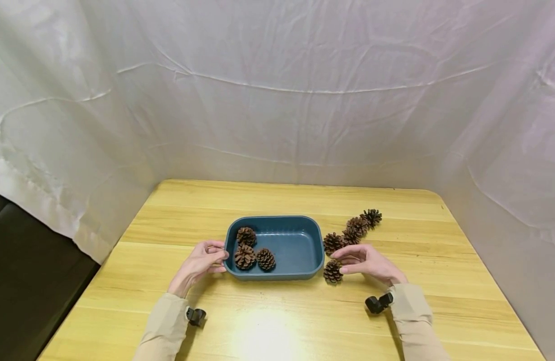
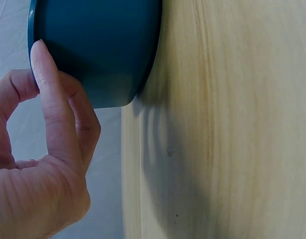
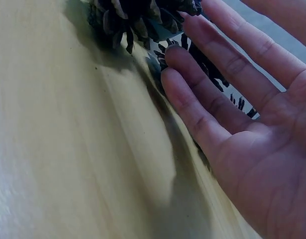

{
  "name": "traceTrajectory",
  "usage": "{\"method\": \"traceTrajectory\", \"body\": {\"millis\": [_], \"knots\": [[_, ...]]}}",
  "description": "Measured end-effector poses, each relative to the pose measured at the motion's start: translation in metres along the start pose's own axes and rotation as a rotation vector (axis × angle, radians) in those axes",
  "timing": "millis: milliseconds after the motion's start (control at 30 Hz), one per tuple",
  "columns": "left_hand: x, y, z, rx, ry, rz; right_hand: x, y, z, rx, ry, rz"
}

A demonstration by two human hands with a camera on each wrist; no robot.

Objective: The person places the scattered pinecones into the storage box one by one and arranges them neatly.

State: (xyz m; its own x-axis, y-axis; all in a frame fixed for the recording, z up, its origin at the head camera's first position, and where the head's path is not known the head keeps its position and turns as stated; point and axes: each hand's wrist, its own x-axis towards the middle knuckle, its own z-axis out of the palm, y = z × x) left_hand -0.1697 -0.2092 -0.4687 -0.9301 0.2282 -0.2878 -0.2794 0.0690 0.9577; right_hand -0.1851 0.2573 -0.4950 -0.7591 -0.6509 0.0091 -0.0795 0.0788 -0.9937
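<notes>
In the head view, a dark teal tray (image 1: 300, 250) with rounded corners stands mid-table. Three brown pine cones are in its left half, among them a cone (image 1: 266, 259) near the front wall. My left hand (image 1: 199, 261) pinches the tray's left end at the rim; its thumb (image 2: 54, 109) lies along the wall in the left wrist view. Just off the tray's right end, my right hand (image 1: 365, 261) holds a pine cone (image 1: 332, 273) by thumb and fingertips. That cone (image 3: 143, 20) is cut off by the frame's top in the right wrist view, with the lower fingers extended beside it.
Several more pine cones run in a slanting row behind my right hand, from a cone (image 1: 333, 242) by the tray's right wall to a darker one (image 1: 371, 217) farther back. The wooden table (image 1: 277, 301) is backed by pale hanging cloth (image 1: 295, 120).
</notes>
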Motion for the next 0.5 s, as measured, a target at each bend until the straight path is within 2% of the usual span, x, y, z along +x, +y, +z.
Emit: {"method": "traceTrajectory", "body": {"millis": [500], "knots": [[-0.0003,0.0001,-0.0008,-0.013,-0.005,-0.003,0.0032,0.0029,0.0015,-0.071,-0.003,0.003]]}}
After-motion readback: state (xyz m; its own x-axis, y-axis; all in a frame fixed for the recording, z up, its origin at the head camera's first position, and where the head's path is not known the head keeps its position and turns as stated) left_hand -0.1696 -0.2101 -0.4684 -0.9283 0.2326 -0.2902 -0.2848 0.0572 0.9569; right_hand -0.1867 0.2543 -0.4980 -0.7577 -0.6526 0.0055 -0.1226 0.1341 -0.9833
